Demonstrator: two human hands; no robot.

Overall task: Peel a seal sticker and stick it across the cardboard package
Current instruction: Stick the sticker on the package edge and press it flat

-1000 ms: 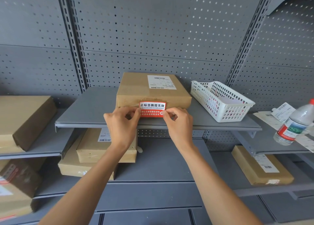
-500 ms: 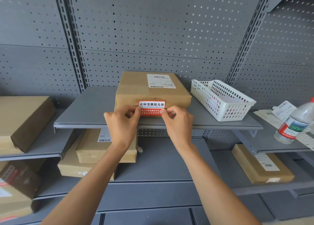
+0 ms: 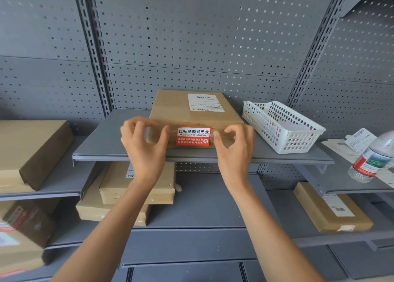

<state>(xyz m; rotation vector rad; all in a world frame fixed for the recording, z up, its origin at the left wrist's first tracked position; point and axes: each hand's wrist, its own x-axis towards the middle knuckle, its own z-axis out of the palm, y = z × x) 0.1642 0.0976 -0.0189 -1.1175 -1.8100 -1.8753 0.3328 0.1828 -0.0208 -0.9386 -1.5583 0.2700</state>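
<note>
On the grey metal shelf (image 3: 102,147) ahead of you sits the package (image 3: 191,111), a flat brown cardboard box with a white barcode label (image 3: 205,102) on its top. The sticker (image 3: 193,136), a red and white rectangle printed with black and white characters, lies flat on the box's near face, its upper part at the top edge. Your left hand (image 3: 145,145) and right hand (image 3: 234,149) float either side of the sticker, fingers curled and spread, gripping nothing; the left one is motion-blurred and covers the box's near left corner, while the right covers part of the near right corner. Neither clearly touches the sticker.

Just right of the package stands a white plastic basket (image 3: 283,128) with slotted walls, tilted at an angle to the box. Further right, a clear water bottle (image 3: 371,160) with a red band lies blurred over some paper slips (image 3: 358,136). Behind everything runs a perforated grey backboard (image 3: 191,36) with slotted uprights. Below and to the left, more cardboard boxes (image 3: 136,185) are stacked on lower shelves, their sides glossy with tape.
</note>
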